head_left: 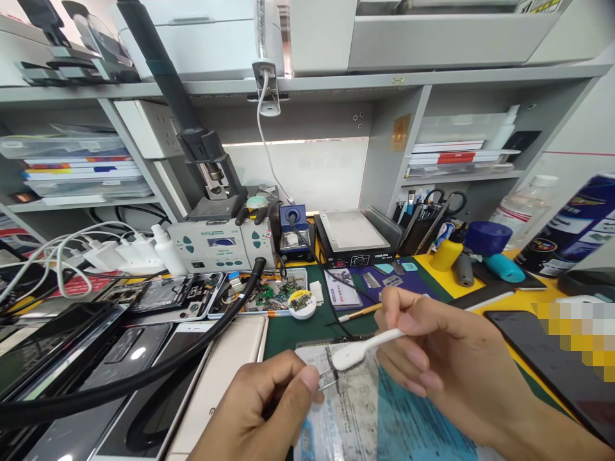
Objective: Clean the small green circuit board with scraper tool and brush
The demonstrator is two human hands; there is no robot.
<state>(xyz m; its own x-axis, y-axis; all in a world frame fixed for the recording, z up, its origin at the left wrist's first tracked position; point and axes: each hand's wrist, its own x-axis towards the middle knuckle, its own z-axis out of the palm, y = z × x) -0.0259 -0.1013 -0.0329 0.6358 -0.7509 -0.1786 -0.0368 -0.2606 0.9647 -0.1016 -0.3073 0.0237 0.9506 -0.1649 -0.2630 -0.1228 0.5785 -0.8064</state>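
At the lower middle, my left hand (271, 400) is closed around metal tweezers (328, 385), whose two thin prongs point right. Their tips meet a narrow dark strip (336, 379) held above a worn plastic-covered mat (358, 416). My right hand (432, 346) pinches a white toothbrush (382, 338) by its handle, head angled down to the left. Its head lies over or against the strip, with the bristles mostly hidden beneath; whether they touch cannot be told. A wooden-handled thin tool (360, 312) lies just behind my right fingers.
Several phones (158, 378) lie at left, crossed by a thick black hose (211, 326). Behind are a tray of small parts (271, 291), a soldering station (223, 243) and a flat heating plate (353, 230). Bottles (446, 250) and a dark phone (542, 358) occupy the right.
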